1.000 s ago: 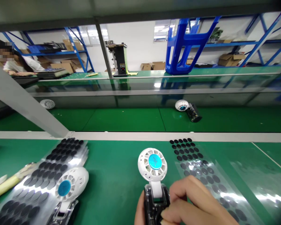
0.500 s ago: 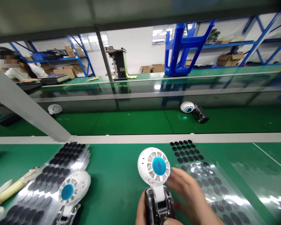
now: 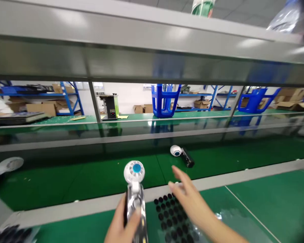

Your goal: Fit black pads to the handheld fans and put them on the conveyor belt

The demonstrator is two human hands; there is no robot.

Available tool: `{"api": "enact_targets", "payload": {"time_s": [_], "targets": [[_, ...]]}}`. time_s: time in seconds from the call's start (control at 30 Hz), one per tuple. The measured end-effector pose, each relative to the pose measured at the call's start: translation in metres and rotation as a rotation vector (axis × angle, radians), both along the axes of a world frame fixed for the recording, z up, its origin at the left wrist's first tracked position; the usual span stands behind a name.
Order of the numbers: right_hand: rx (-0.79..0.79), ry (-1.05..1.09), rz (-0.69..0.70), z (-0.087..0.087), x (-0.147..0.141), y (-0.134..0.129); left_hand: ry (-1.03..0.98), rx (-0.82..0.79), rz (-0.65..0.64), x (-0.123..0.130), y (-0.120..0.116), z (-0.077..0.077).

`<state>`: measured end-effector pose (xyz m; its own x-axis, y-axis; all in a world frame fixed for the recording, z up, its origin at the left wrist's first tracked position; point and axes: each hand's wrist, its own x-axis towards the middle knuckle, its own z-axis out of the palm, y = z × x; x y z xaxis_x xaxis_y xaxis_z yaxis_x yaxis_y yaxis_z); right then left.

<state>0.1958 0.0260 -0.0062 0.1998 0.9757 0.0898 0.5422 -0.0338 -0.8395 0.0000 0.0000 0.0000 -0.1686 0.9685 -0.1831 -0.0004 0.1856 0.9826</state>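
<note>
My left hand (image 3: 124, 221) is wrapped round the dark, clear-cased handle of a handheld fan (image 3: 135, 173), whose white round head with a blue centre points up. To its right, my right hand (image 3: 190, 197) reaches forward with fingers apart and nothing in them, above a sheet of black round stickers (image 3: 169, 212). Beyond it on the dark green belt lies a second fan (image 3: 176, 151) with a white head and black handle.
Another white fan head (image 3: 11, 164) lies on the belt at the left. More black stickers (image 3: 12, 234) are at the bottom left. A grey shelf (image 3: 131, 64) spans overhead. Blue stools (image 3: 164, 101) and a black machine (image 3: 111, 107) stand on the far bench.
The view has tilted up and turned right. My left hand has raised the fan forward towards the belt. My right hand has moved away from the fan head, out towards the belt.
</note>
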Motion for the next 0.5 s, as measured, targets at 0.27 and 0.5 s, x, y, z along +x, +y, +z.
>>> {"api": "enact_targets", "payload": {"time_s": [0.27, 0.5], "targets": [[-0.132, 0.086, -0.401, -0.019, 0.114, 0.115, 0.395, 0.164, 0.038, 0.004, 0.16, -0.025], [-0.139, 0.586, -0.299, -0.003, 0.09, 0.07, 0.426, 0.416, 0.02, 0.016, 0.153, -0.019]]}}
